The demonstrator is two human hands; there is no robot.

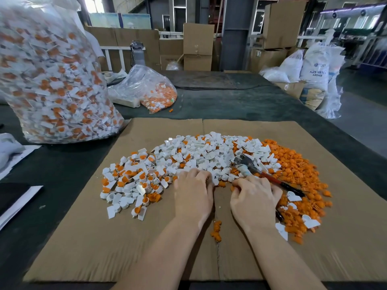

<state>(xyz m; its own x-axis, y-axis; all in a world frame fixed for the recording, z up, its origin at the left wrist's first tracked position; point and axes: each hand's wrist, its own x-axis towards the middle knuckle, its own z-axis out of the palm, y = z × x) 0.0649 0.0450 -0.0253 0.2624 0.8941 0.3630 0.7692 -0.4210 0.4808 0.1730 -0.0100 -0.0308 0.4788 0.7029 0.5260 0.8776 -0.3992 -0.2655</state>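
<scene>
The left hand (193, 191) is hiding its fingertips among the white pieces (201, 155), so whatever it is gripping is not showing. The right hand (254, 197) is curling its fingers under its own palm and covering part of the tool (272, 178), whose second handle is only peeking out beside the wrist. The orange pieces (297, 164) on the right are blurring into one mass, with single shapes not reading. The big bag (52, 80) is running off the top and left edges. It is also covering most of a person behind it, only a white sleeve (95, 43) showing. A black slab (12, 195) is being cut by the left edge, too little to name.
</scene>
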